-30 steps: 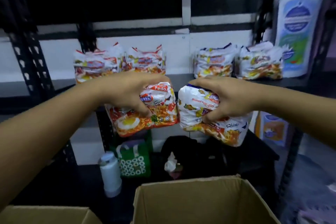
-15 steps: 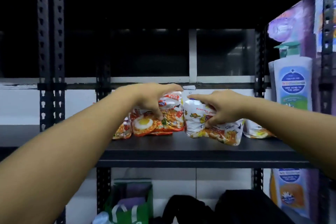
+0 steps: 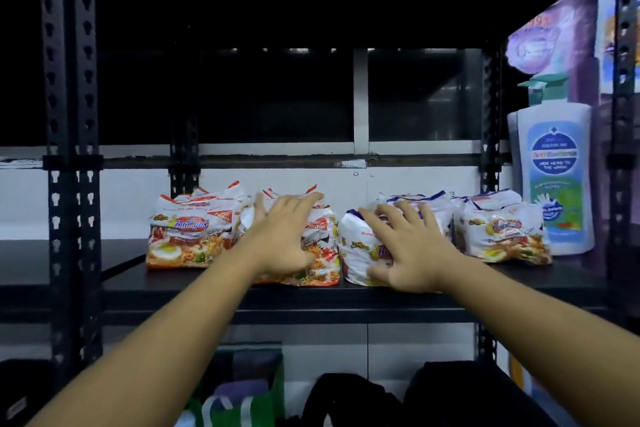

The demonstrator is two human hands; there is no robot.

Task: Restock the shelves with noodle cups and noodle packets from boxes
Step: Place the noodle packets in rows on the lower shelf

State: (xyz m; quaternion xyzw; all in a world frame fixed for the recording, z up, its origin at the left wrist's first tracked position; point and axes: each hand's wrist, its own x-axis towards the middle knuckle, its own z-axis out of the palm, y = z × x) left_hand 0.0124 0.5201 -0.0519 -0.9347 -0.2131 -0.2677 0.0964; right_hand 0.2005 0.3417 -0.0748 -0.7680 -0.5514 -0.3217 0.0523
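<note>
Grip released, left hand presses flat on red noodle packet, right hand on white noodle packet.

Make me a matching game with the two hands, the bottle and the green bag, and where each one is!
1 left hand
2 right hand
3 bottle
4 green bag

A under the shelf
B flat on the blue-white packet
C right end of the shelf
D flat on the red packet

Pairs: 1-D, 2-B, 3-C, 4-A

Shop stockroom: metal shelf, noodle packets
</note>
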